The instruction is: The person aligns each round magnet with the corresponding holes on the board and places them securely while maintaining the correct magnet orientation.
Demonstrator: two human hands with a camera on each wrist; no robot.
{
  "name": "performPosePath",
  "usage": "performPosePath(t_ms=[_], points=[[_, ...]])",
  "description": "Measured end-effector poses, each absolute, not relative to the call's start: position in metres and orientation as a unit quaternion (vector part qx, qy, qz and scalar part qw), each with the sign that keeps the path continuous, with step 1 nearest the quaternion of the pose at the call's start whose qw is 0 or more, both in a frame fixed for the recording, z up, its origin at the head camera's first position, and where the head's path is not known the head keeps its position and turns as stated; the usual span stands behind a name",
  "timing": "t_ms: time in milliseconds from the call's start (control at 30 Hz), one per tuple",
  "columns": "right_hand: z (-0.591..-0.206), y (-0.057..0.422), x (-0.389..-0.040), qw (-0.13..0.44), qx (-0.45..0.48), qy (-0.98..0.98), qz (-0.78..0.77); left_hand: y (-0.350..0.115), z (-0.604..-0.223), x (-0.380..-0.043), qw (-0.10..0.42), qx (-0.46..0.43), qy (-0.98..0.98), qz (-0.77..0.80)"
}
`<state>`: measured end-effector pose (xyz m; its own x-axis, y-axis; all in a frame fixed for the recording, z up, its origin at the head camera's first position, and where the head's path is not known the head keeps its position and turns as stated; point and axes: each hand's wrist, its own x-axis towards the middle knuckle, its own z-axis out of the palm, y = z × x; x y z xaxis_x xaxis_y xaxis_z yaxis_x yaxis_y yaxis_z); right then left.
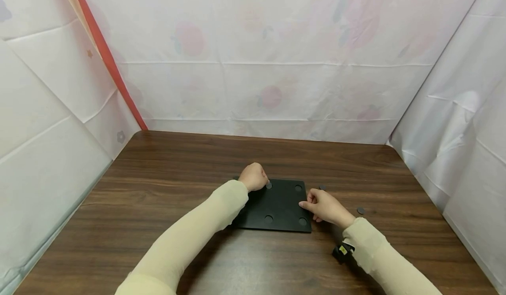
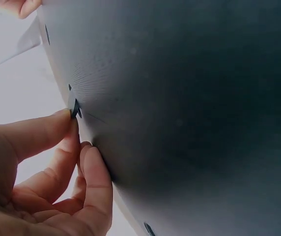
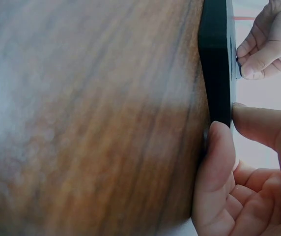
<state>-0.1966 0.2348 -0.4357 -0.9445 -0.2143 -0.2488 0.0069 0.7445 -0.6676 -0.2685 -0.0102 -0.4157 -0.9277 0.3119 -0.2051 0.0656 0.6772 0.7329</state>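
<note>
A flat black board (image 1: 278, 203) with several round recesses lies on the table. At its far edge my left hand (image 1: 253, 177) pinches a small dark grey disc (image 1: 269, 185) between thumb and index finger. In the left wrist view this disc (image 2: 73, 103) stands tilted on edge at a recess; whether any of it sits inside cannot be told. My right hand (image 1: 326, 206) holds the board's right edge, thumb on top and index finger against the side, as the right wrist view also shows. The left forearm covers the board's left part.
Two loose dark discs, a farther disc (image 1: 322, 187) and a nearer disc (image 1: 360, 210), lie on the wooden table (image 1: 178, 163) right of the board. A small black device (image 1: 342, 251) is strapped at the right wrist. White patterned cloth (image 1: 253, 66) hangs behind and at both sides.
</note>
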Motion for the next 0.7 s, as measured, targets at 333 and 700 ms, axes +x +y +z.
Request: performPosePath(t_ms=[333,700], points=[[-0.4338,0.2344,-0.1943,0.154,-0.064,0.919,-0.358,-0.0082,-0.4164,-0.2699,0.152,0.107,0.907,0.378],[-0.4337,0.2346,-0.1951,0.156,-0.062,0.919,-0.358,-0.0062,-0.4165,-0.2694,0.137,0.120,0.920,0.346]])
